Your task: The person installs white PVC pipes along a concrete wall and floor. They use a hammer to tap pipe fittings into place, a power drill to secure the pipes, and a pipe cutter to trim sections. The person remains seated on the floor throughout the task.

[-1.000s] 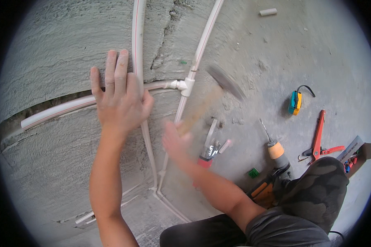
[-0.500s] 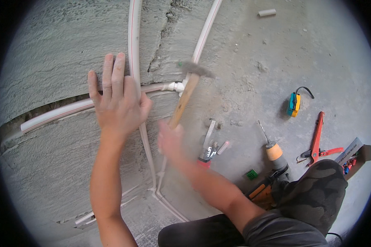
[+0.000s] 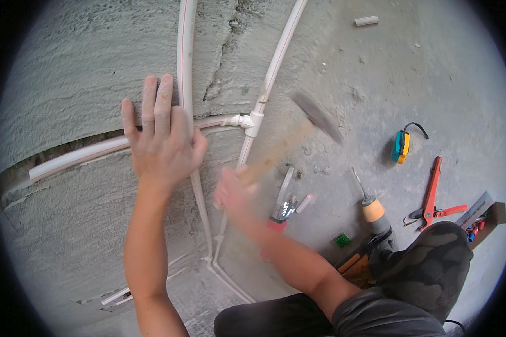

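My left hand (image 3: 166,140) lies with fingers spread against the rough grey wall, over the white pipe with red stripes (image 3: 81,158) that runs along a groove. A second white pipe (image 3: 186,62) passes upright beside its fingers. In my right hand (image 3: 234,188) is the wooden handle of a hammer (image 3: 317,119), its dark head blurred by motion and apart from the pipes. Left of the hammer head, a white tee fitting (image 3: 253,124) joins the grooved pipe to another upright pipe (image 3: 283,48). Part of the grooved pipe is hidden behind my left hand.
On the floor at right lie a power drill (image 3: 374,210), a red pipe cutter (image 3: 431,194), a teal-and-yellow tape measure (image 3: 401,147) and an open box (image 3: 486,224) of small parts. A short pipe piece (image 3: 366,21) lies farther off. A red-handled tool (image 3: 281,210) is near my right arm.
The hammer head has swung right, away from the tee fitting, which now shows fully. My left hand stays in place on the wall.
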`<state>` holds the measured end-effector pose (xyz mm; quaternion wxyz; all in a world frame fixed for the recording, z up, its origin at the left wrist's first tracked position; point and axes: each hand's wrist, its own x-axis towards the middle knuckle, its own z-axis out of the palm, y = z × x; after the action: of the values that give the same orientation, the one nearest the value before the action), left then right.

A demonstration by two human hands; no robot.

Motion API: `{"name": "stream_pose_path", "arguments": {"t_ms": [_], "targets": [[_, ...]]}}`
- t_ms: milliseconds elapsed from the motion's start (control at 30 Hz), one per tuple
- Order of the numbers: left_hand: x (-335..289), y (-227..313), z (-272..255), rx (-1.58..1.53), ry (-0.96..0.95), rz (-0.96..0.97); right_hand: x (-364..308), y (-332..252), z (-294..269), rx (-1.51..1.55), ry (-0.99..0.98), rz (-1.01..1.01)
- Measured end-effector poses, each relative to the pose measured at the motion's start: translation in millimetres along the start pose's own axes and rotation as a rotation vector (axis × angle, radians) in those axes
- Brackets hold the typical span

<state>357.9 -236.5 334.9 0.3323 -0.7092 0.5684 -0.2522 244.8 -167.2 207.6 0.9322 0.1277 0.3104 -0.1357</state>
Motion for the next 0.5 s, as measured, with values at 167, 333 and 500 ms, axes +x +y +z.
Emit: {"name": "stream_pose_path", "arguments": {"t_ms": [167, 333, 500], "targets": [[3.8, 1.5, -2.5, -0.006, -0.002, -0.008, 19.1, 25.2, -16.7, 0.026, 0.023, 0.175], [4.3, 3.7, -2.0, -0.011, 0.01, -0.018, 6.1, 10.0, -5.3, 0.015, 0.066, 0.067], [2.1, 4.2, -4.7, -0.007, 0.016, -0.024, 13.8, 24.1, -15.9, -0.172, 0.055, 0.104]]}}
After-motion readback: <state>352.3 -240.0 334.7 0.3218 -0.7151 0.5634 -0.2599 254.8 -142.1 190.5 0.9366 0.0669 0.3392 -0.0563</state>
